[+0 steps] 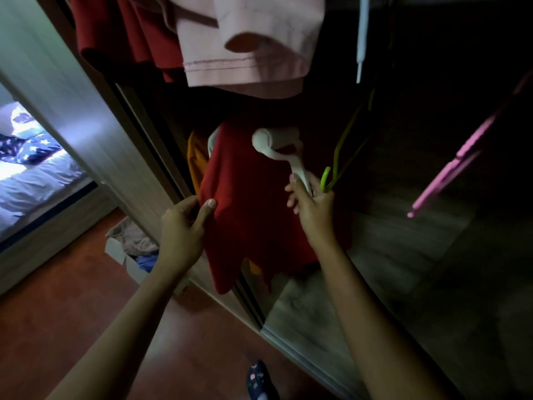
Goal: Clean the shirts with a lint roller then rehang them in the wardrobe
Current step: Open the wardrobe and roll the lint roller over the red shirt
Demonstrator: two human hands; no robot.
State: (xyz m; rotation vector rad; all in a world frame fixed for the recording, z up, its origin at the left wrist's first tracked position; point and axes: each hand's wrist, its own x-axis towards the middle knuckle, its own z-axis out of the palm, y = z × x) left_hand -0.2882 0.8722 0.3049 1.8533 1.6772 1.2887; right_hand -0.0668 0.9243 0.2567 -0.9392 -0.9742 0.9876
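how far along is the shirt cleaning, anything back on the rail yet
Mid-job. A pink shirt and a dark red shirt hang up top; whether they were rolled I cannot tell. In hand: the left hand pinches the red shirt, the right hand grips the lint roller at its top, plus a green hanger. Left: finishing and rehanging this one.

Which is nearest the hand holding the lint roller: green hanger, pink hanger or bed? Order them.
1. Green hanger, right against the right hand.
2. Pink hanger, off to its right.
3. Bed, far left, outside the wardrobe.
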